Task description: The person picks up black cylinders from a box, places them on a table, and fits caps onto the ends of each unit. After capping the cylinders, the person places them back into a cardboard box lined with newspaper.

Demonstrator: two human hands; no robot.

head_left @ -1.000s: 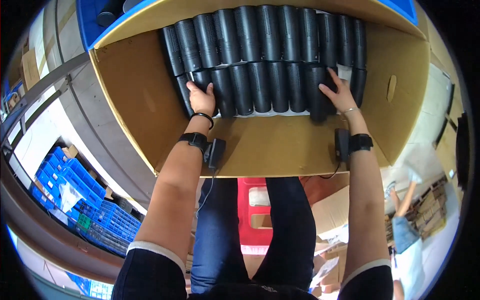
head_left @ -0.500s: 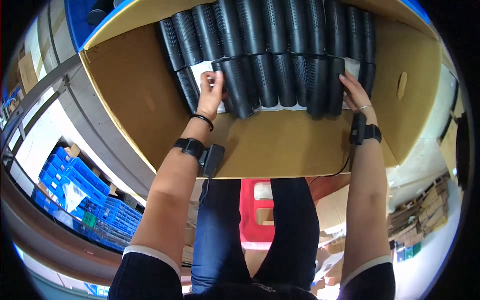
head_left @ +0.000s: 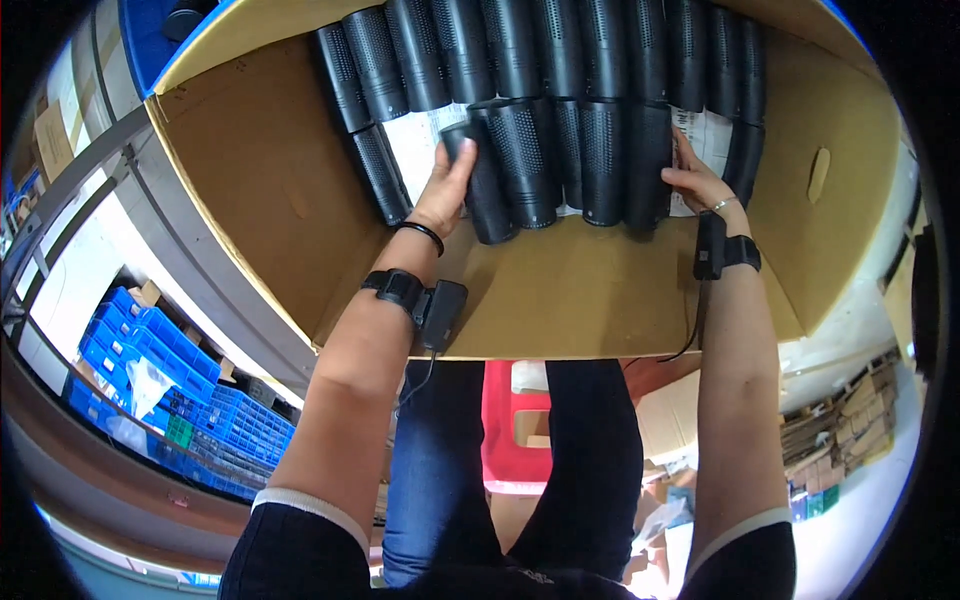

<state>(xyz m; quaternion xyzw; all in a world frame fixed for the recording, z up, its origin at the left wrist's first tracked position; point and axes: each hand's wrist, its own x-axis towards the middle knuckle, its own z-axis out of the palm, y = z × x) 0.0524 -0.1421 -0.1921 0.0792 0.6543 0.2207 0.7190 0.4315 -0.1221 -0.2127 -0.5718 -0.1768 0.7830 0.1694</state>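
Observation:
Black perforated cylinders lie in two rows inside a cardboard box (head_left: pixel 590 290). My left hand (head_left: pixel 442 195) grips the left-end cylinder (head_left: pixel 488 205) of a near group, its thumb on top. That cylinder leans out of line with the others. Against the right-end cylinder (head_left: pixel 648 170) of the same group presses my right hand (head_left: pixel 700 185), fingers curled at its side and partly hidden. Several cylinders (head_left: pixel 522 165) sit squeezed side by side between the hands. Printed white paper (head_left: pixel 415 150) shows beneath them on both sides.
The far row of cylinders (head_left: pixel 508 50) spans the box. Single cylinders lie by the left (head_left: pixel 380 175) and right (head_left: pixel 744 165) walls. Outside stand blue crates (head_left: pixel 180 350) at left, a red stool (head_left: pixel 515 410) between my legs, and flattened cardboard (head_left: pixel 850 420) at right.
My left hand has moved right and onto the left-end cylinder. The near group has drawn closer together, and more white paper shows at both sides. My right hand has shifted slightly left.

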